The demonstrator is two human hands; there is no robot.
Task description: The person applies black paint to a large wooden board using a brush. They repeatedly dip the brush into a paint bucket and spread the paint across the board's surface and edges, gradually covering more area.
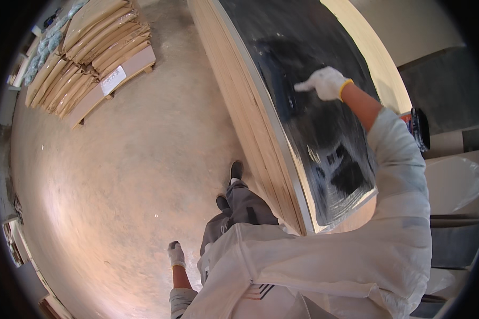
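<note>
A tall stack of pale wooden boards [250, 117] stands to my right, its top largely covered by a glossy black sheet [340, 119]. Over the middle of that sheet is my right hand [327, 84], in a white glove with a yellow cuff. One finger stretches out to the left, the others are bent, and no object shows in it. Whether it touches the black surface I cannot tell. My left hand [176, 254] hangs low by my side above the floor, in a white glove with dark fingertips. Its fingers are curled closed; what they hold, if anything, is hidden.
At the far left, brown paper-wrapped bundles [98, 45] lie piled on a pallet [120, 80] bearing a white paper label [113, 80]. A dark container [420, 129] stands by the stack's right edge. Grey and white panels [447, 186] line the right side. Concrete floor [133, 159] stretches leftward.
</note>
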